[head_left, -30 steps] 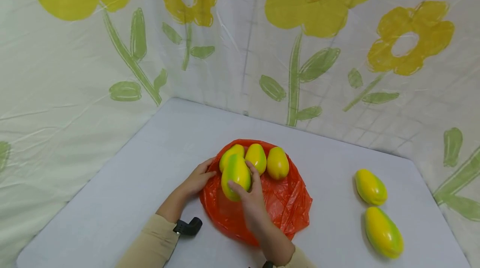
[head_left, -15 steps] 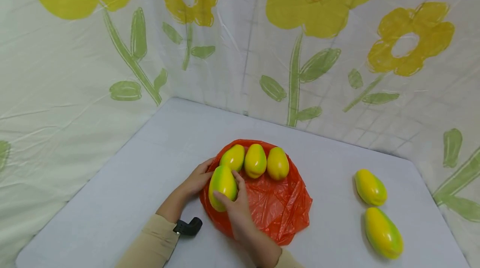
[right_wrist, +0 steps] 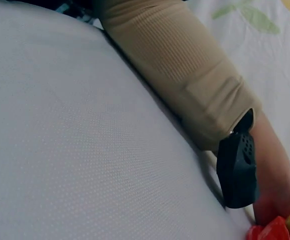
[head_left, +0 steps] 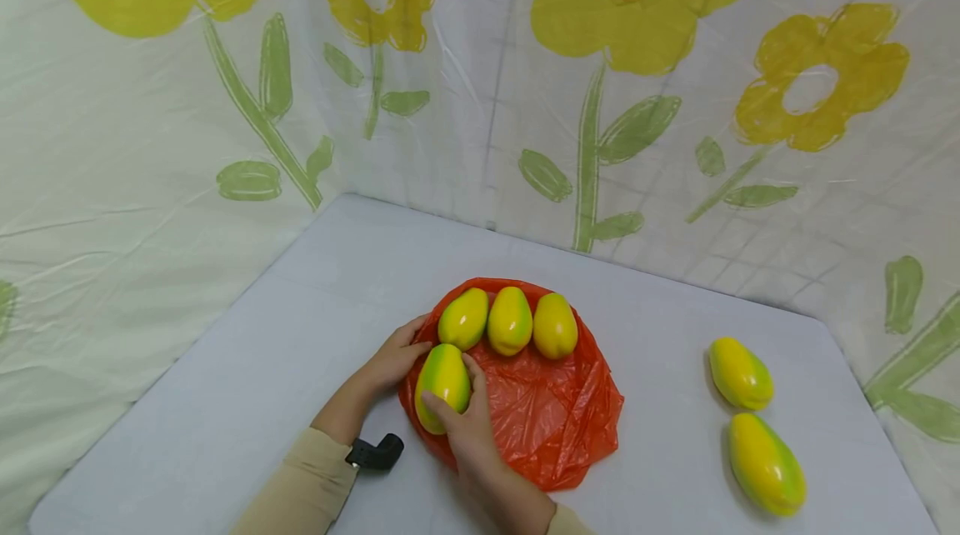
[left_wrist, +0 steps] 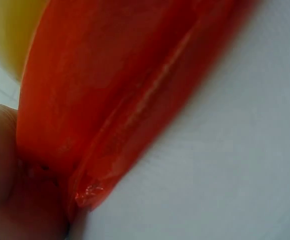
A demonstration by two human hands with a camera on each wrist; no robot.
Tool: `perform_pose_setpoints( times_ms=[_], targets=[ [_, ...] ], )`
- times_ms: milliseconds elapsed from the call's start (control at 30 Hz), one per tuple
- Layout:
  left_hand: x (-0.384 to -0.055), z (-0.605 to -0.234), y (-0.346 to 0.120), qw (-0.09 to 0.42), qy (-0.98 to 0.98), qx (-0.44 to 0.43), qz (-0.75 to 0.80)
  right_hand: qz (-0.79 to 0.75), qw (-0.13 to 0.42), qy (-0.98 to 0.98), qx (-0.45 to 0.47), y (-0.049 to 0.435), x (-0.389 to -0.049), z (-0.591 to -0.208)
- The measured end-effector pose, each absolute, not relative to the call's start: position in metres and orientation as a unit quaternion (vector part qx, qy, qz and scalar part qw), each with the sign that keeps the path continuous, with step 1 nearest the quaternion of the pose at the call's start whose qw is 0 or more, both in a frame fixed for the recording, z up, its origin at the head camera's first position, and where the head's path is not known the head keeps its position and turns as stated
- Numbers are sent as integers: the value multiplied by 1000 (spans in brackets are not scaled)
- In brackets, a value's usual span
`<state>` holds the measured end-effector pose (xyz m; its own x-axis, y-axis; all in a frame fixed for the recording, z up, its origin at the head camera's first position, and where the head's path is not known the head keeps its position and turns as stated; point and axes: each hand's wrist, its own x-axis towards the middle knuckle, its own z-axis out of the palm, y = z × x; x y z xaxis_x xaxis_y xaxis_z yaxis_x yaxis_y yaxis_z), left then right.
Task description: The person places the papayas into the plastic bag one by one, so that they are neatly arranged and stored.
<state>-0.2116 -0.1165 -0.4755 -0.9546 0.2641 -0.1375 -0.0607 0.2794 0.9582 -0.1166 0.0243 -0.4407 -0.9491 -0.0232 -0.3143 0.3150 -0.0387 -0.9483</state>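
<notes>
A red plastic bag (head_left: 540, 418) is spread open on the table, its rim rolled into a rough circle. My left hand (head_left: 395, 358) grips the rim at its left side; the left wrist view shows the thumb against the bunched plastic (left_wrist: 90, 125). Over the bag's left part, my right hand (head_left: 474, 433) holds a yellow-green papaya (head_left: 445, 377) between thumb and fingers. Whether this papaya touches the bag's bottom is hard to tell. Three more papayas stand in a row along the bag's far side: left (head_left: 463, 320), middle (head_left: 510, 320) and right (head_left: 555, 327).
Two papayas lie on the white table to the right, one farther (head_left: 741, 374) and one nearer (head_left: 767, 464). A black wrist camera (head_left: 377, 452) juts from the left wrist. Behind the table (head_left: 300, 335) hangs a curtain (head_left: 465, 102) printed with yellow flowers.
My right hand has brought its papaya left and nearer to me, from in front of the row to the bag's left side. My left hand keeps its place on the rim.
</notes>
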Motion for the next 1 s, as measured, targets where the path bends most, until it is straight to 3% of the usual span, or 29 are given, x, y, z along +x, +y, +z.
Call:
perform_pose_setpoints(
  times_ms=[1000],
  targets=[
    [-212,-477,-116,133,788,66,598,-712,84,688,108,16,-114,-450]
  ],
)
